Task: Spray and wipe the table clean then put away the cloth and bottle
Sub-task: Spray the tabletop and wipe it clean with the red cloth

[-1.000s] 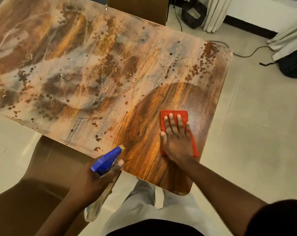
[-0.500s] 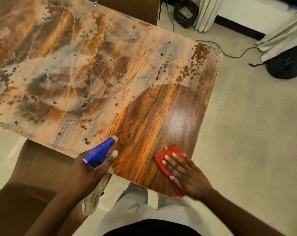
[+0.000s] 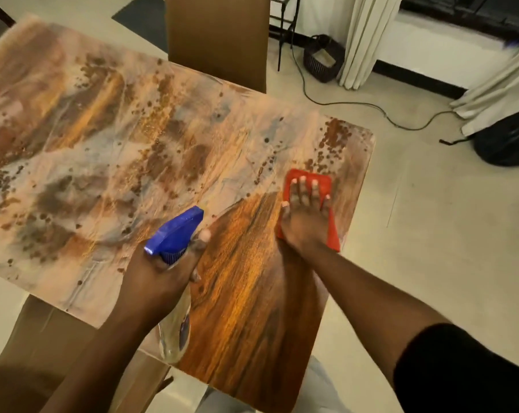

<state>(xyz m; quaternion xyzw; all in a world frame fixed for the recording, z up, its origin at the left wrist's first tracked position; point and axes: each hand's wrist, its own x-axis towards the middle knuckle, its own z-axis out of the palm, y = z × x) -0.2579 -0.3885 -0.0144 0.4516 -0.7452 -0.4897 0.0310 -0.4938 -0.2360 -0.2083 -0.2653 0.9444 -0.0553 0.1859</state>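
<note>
Red cloth (image 3: 326, 186) sits flat near the table's (image 3: 73, 144) right edge, the right hand (image 3: 304, 216) pressing it with fingers spread. The left hand (image 3: 160, 278) is wrapped around the spray bottle (image 3: 175, 234). A hard outward stroke could carry the cloth off that edge.

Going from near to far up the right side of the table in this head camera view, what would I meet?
Wiped dark glossy wood of the table → right hand pressing flat the red cloth → brown droplets at the far corner → black cable on the floor.
</note>
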